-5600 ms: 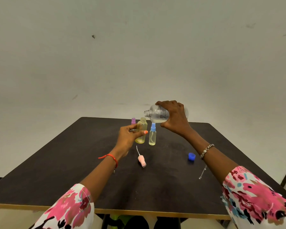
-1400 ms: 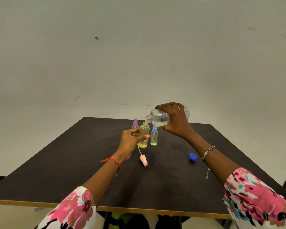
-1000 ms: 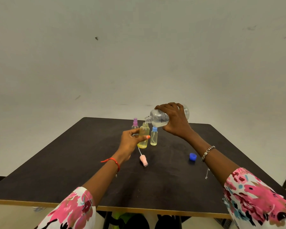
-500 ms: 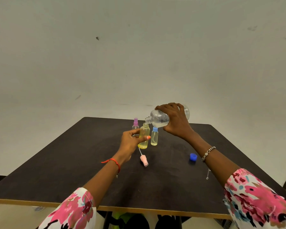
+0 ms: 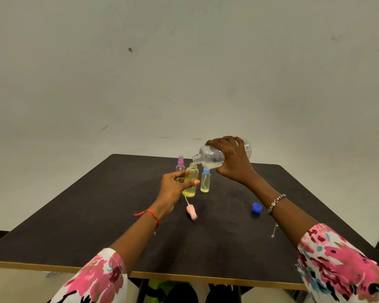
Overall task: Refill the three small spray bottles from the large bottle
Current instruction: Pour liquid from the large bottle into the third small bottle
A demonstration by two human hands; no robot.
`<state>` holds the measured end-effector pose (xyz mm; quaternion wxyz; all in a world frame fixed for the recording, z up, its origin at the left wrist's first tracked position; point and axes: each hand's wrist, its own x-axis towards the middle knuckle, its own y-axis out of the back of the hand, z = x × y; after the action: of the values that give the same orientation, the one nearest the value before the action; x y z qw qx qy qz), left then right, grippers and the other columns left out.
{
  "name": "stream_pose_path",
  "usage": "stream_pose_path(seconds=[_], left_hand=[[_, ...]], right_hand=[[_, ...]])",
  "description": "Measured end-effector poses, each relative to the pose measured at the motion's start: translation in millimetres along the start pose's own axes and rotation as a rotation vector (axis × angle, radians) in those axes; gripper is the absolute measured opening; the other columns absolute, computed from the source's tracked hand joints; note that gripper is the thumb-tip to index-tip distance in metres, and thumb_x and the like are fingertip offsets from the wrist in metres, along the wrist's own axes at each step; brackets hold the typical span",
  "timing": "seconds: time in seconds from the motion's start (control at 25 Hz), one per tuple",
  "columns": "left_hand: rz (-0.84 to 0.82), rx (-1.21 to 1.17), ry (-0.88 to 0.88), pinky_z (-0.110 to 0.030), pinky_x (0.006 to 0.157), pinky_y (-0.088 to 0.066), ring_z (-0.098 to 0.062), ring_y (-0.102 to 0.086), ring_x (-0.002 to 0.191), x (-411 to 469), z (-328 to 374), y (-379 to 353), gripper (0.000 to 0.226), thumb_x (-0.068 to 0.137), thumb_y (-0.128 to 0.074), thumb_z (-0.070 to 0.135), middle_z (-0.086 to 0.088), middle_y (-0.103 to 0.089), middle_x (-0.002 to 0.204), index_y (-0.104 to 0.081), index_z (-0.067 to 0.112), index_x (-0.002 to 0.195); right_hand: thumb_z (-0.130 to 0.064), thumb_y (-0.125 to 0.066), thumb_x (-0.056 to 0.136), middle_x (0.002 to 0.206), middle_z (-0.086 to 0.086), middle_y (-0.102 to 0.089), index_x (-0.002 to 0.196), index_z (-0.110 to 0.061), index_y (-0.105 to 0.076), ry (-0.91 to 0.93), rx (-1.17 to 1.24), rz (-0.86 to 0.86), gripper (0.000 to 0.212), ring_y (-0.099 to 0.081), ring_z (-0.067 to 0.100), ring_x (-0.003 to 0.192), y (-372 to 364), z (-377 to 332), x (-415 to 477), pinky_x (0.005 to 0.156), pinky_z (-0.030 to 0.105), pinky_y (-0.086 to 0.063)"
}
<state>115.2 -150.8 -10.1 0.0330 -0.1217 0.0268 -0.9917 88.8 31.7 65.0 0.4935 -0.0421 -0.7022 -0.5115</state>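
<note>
My right hand (image 5: pixel 232 159) grips the large clear bottle (image 5: pixel 210 157), tipped nearly level with its open mouth touching the neck of an uncapped small yellowish bottle (image 5: pixel 191 180). My left hand (image 5: pixel 173 189) holds that small bottle upright on the dark table (image 5: pixel 96 215). Just to its right stands a small bottle with a blue spray top (image 5: pixel 205 179). A third small bottle with a purple spray top (image 5: pixel 180 164) stands behind, partly hidden by my fingers. A pink spray head with its tube (image 5: pixel 190 211) lies on the table in front.
A blue cap (image 5: pixel 256 207) lies on the table at the right, beside my right wrist. A thin chain hangs from my bracelet (image 5: pixel 276 203). The table's near edge (image 5: pixel 184 277) has a light wood rim. A plain wall lies beyond the table.
Over the last seconds the large bottle's mouth came down onto the small yellowish bottle's neck. In the last second both hands have held almost still.
</note>
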Motion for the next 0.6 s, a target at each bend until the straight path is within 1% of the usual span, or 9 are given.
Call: stream_pose_path(seconds=[0.08,0.12,0.2,0.28,0.36,0.44,0.52,0.6], left_hand=[[-0.008,-0.003,-0.006,-0.022,0.073,-0.05,-0.013,-0.064,0.093,-0.6,0.7,0.7,0.038,0.065,-0.078,0.009,0.004,-0.068,0.091,-0.066,0.021,0.099],[-0.008,-0.001,-0.006,-0.02,0.071,-0.05,-0.011,-0.064,0.092,-0.9,0.8,0.9,0.039,0.065,-0.078,0.009,0.006,-0.068,0.09,-0.066,0.019,0.101],[-0.003,0.005,0.0,-0.019,0.07,-0.05,-0.01,-0.063,0.09,-1.2,0.8,0.9,0.043,0.065,-0.078,0.009,0.006,-0.067,0.09,-0.065,0.015,0.106],[0.004,0.0,0.004,-0.017,0.067,-0.049,-0.007,-0.062,0.087,-2.1,1.3,0.8,0.041,0.065,-0.078,0.009,0.008,-0.066,0.089,-0.065,0.019,0.103],[-0.002,-0.013,0.003,-0.019,0.07,-0.05,-0.011,-0.064,0.089,-2.8,1.4,0.7,0.04,0.065,-0.078,0.008,0.004,-0.067,0.091,-0.065,0.02,0.101],[0.0,-0.012,0.006,-0.021,0.073,-0.051,-0.014,-0.064,0.092,-3.4,1.4,0.6,0.043,0.065,-0.078,0.008,0.0,-0.067,0.094,-0.065,0.016,0.105],[0.003,-0.019,0.009,-0.019,0.071,-0.051,-0.013,-0.065,0.091,-4.5,1.3,0.4,0.046,0.065,-0.078,0.007,0.0,-0.068,0.093,-0.064,0.012,0.109],[0.001,-0.024,0.005,-0.018,0.069,-0.05,-0.012,-0.065,0.089,-5.4,1.8,0.7,0.048,0.065,-0.078,0.006,-0.001,-0.068,0.092,-0.063,0.011,0.11]], right_hand=[[-0.026,-0.064,0.062,0.113,0.006,-0.065,0.116,-0.014,-0.059,0.0,0.004,-0.003,0.055,-0.053,0.031,0.109,-0.2,-0.1,0.1,0.099,0.047,-0.027],[-0.024,-0.066,0.063,0.113,0.006,-0.065,0.116,-0.014,-0.059,0.001,0.005,-0.004,0.055,-0.053,0.032,0.11,-0.5,-0.1,0.0,0.099,0.047,-0.027],[-0.021,-0.069,0.063,0.113,0.006,-0.065,0.116,-0.014,-0.059,0.002,0.008,-0.003,0.055,-0.053,0.032,0.11,-0.8,-0.1,-0.2,0.099,0.047,-0.026],[-0.019,-0.071,0.062,0.113,0.006,-0.065,0.116,-0.014,-0.059,0.003,0.007,-0.001,0.055,-0.053,0.032,0.109,-1.2,-0.3,-0.7,0.099,0.047,-0.026],[-0.021,-0.07,0.063,0.113,0.006,-0.065,0.116,-0.014,-0.059,0.002,0.008,0.003,0.055,-0.053,0.032,0.11,-1.2,-0.8,-1.2,0.1,0.047,-0.026],[-0.026,-0.065,0.063,0.113,0.006,-0.065,0.116,-0.014,-0.059,0.002,0.003,0.007,0.054,-0.053,0.031,0.109,-0.8,-1.5,-1.6,0.099,0.047,-0.027],[-0.026,-0.064,0.063,0.113,0.006,-0.065,0.116,-0.014,-0.059,0.004,0.007,0.006,0.055,-0.053,0.032,0.109,-0.4,-1.9,-1.9,0.099,0.047,-0.027],[-0.023,-0.068,0.063,0.114,0.007,-0.065,0.116,-0.013,-0.058,0.008,0.015,0.004,0.055,-0.053,0.033,0.11,-0.1,-2.1,-1.7,0.1,0.048,-0.027]])
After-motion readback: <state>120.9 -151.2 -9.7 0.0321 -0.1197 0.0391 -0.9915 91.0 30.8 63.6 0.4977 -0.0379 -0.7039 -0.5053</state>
